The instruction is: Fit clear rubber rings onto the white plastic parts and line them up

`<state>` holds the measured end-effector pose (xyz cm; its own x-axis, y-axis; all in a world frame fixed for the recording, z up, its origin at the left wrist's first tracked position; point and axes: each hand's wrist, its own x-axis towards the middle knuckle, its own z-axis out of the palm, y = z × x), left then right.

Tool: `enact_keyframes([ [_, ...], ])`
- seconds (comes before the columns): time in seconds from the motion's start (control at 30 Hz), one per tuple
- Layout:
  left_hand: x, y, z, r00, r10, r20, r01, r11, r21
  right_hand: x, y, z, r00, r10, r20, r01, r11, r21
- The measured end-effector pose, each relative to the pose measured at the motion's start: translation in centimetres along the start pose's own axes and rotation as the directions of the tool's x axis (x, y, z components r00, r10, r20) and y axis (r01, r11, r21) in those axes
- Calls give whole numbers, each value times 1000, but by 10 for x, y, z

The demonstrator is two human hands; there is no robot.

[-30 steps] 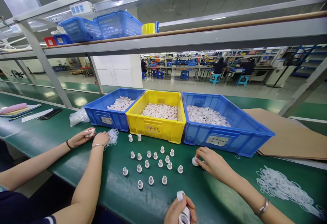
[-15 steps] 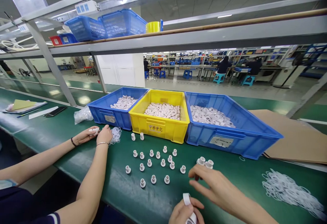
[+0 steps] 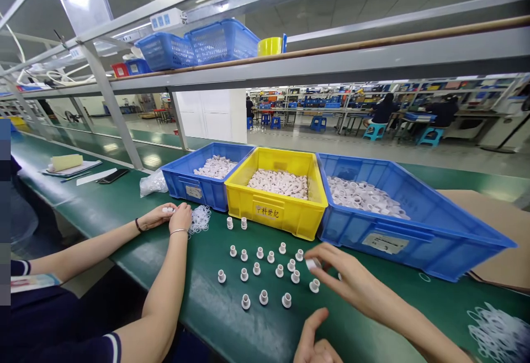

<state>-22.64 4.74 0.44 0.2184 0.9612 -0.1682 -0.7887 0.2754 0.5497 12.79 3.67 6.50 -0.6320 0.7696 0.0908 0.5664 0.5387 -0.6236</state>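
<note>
The right hand (image 3: 351,280) reaches over the green bench (image 3: 232,319), and its fingers (image 3: 321,252) pinch a small white cap (image 3: 311,264) between thumb and forefinger, closed on it, just above the bench surface. Just left of those fingertips stands a loose cluster of small white fittings (image 3: 265,274), upright on their flanges, the nearest one (image 3: 314,285) just below the thumb. The left hand (image 3: 314,346) shows only at the bottom edge, thumb raised and the fingers curled in (whether it has anything in its grip I cannot tell).

Beyond the right hand's fingers sit three bins side by side: a large blue bin (image 3: 414,241) of white rings straight ahead, a yellow bin (image 3: 273,211) of white tubes to its left, and a smaller blue bin (image 3: 194,189) of white parts further left. Off to the right of the wrist lies a heap of thin white rubber rings (image 3: 497,332).

Well to the left, a co-worker's two hands (image 3: 169,216) rest together on the bench, holding a small white part (image 3: 168,209), with a little pile of rings (image 3: 201,219) beside them.
</note>
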Motion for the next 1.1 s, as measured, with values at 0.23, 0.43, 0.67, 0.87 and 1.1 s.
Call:
enact_keyframes([
  [0.23,23,107,-58,929,334,-162,-356,925,-135,136,-11,50,947,-294,-133,258,937,-236],
  [0.43,30,107,-64,890,403,-213,-438,885,-156,210,-14,93,938,-341,-60,303,893,-333],
  [0.67,-6,98,-29,932,296,-208,-326,936,-129,220,-10,111,945,-325,-23,290,871,-396],
  [0.87,-34,33,-1,972,165,-165,-178,981,-71,159,-19,51,923,-364,-126,307,892,-333],
  [1.1,-28,-103,28,995,-62,-83,62,998,3,11,2,-33,985,-112,-131,91,983,-161],
])
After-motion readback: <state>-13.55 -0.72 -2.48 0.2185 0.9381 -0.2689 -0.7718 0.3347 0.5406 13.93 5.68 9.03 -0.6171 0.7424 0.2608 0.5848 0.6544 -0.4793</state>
